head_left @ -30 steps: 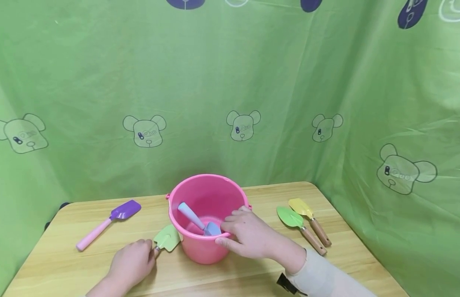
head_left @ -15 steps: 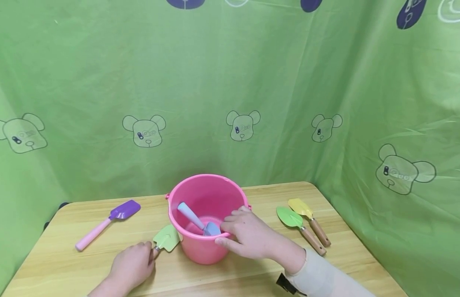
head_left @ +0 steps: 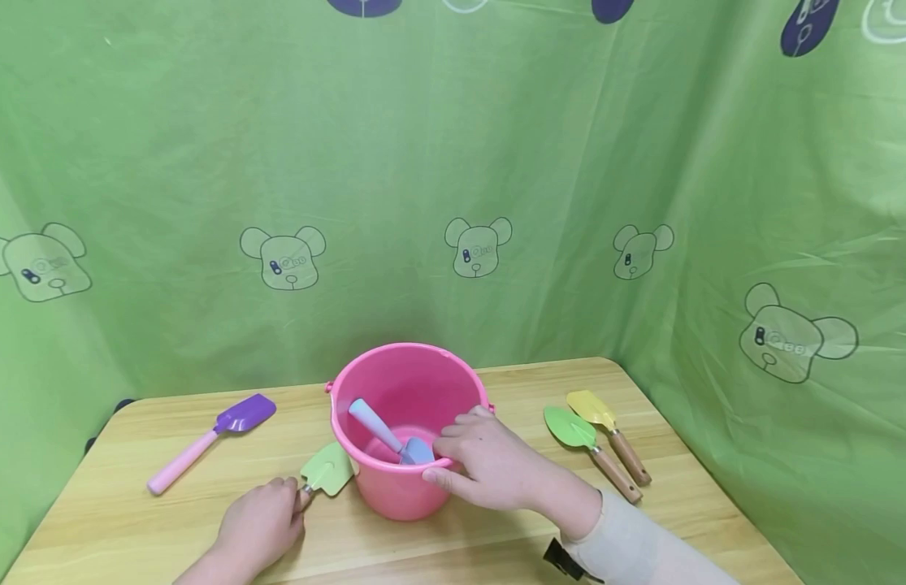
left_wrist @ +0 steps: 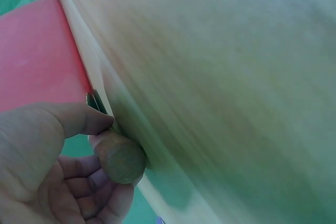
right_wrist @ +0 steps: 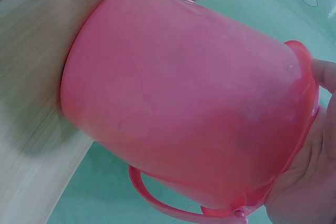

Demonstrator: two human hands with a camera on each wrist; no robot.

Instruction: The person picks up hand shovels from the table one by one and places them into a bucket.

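At lower left of the frame, a person's left hand grasps one pale green trowel by its wooden handle, the long axis slanting from lower left to upper right, blade beside the single pink bucket. The right hand grips the bucket's rim, thumb outside. One blue shovel leans inside (handle toward upper left). At right, one green trowel and one yellow trowel point upper left; at left, one purple shovel points upper right. Behind hangs green cloth showing five bear heads.
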